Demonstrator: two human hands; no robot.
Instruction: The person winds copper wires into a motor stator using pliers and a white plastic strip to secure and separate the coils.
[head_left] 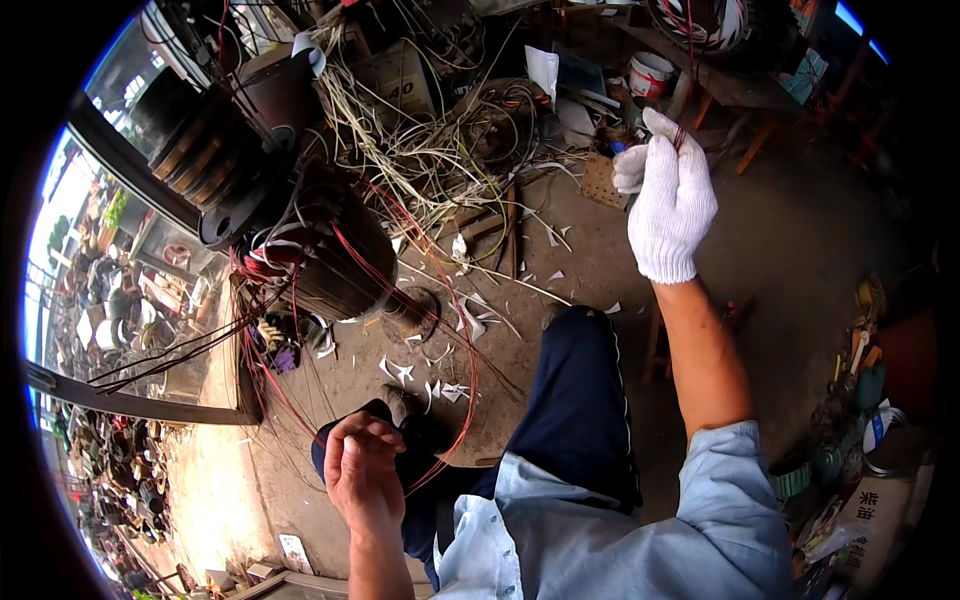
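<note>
My right hand [672, 205], in a white knit glove, is raised at the upper right. Its fingertips pinch thin dark red wires [691, 85], which run upward from it. My left hand [365, 468] is bare and low in front of me, its fingers curled. Long red wires [470, 375] loop down to it and pass beside or behind it; whatever lies inside the fingers is hidden. At the left stands a motor rotor [335, 245] on end, with ringed bands [205, 150] at its top. Red and dark leads [270, 262] come out around its neck.
A tangle of pale wires [430, 150] lies heaped at the back. White scraps [470, 318] litter the floor. A white-and-red bucket [650, 74] and a wound coil ring [700, 22] stand at the far right. Cans and boxes [885, 505] line the right edge; a glass door frame [150, 405] is left.
</note>
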